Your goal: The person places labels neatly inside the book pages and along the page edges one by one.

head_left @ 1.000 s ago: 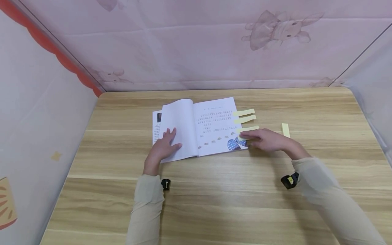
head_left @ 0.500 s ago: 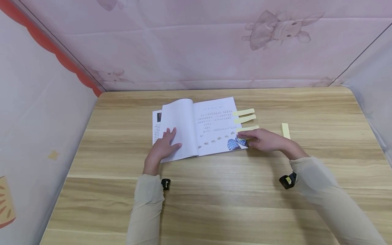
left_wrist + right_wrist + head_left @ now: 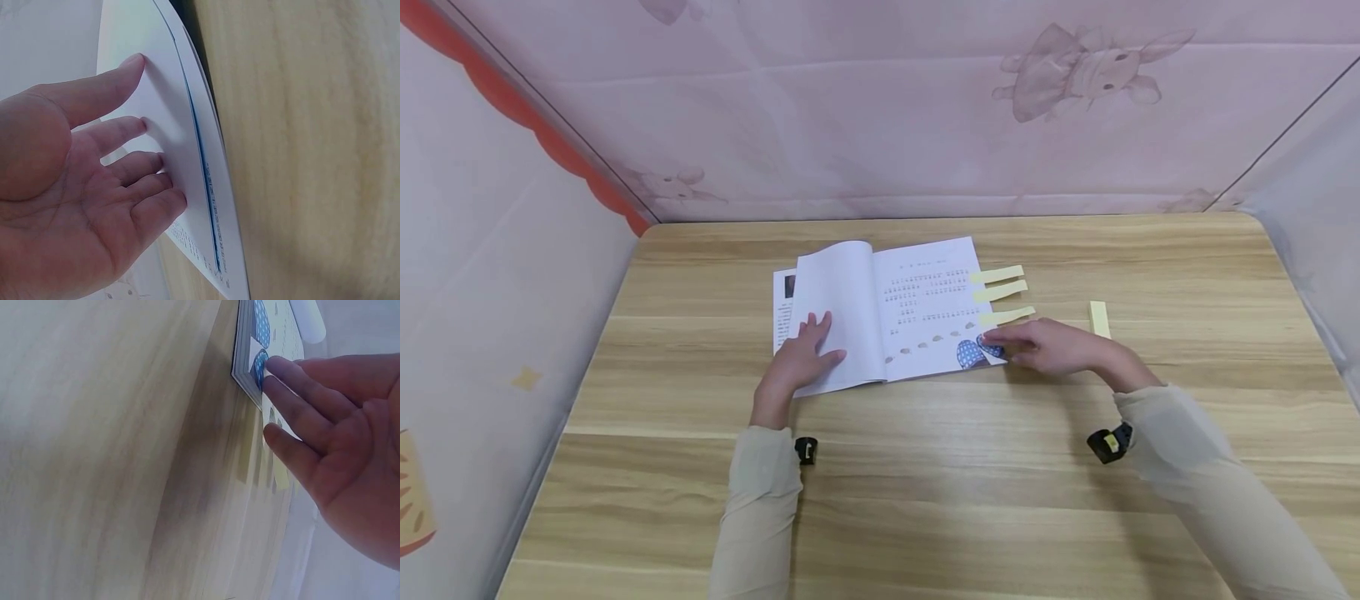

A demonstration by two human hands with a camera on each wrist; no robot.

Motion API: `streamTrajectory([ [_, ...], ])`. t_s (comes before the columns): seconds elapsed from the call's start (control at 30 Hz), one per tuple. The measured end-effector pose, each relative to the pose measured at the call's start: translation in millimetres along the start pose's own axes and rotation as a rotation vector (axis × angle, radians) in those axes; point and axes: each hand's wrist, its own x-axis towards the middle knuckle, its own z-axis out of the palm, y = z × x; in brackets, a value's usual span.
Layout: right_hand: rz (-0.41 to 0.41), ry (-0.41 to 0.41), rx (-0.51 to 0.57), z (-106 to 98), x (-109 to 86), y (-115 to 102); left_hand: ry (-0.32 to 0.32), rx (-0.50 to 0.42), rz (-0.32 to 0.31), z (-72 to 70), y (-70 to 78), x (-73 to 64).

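An open book point(image 3: 925, 292) lies on the wooden table, its left page blank and its right page printed with text and a blue dotted picture at the lower corner. My left hand point(image 3: 801, 358) rests with spread fingers on the blank page point(image 3: 159, 94). Fingertips of my right hand point(image 3: 1052, 346) touch the right page's outer edge, by the blue picture point(image 3: 260, 369). Just above that hand, yellow sticky strips point(image 3: 1009, 316) stick out past the page edge, one below another. In the right wrist view the fingers are nearly straight and apart, with nothing gripped.
A separate yellow strip pad point(image 3: 1099, 318) lies on the table to the right, partly behind the right wrist. The cover flap point(image 3: 782, 304) shows beyond the left page. A pink patterned wall covering point(image 3: 880, 125) rises behind the table's far edge point(image 3: 1150, 218).
The right hand's fingers slide slightly left and down along the page edge, showing more of the third strip. The left hand stays in place.
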Motion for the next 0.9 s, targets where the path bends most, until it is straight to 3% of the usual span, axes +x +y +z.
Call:
streamTrajectory([
  [0.9, 0.024, 0.067, 0.010, 1.6, -1.4, 1.8, 0.003, -0.006, -0.001, 0.5, -2.6, 1.4],
])
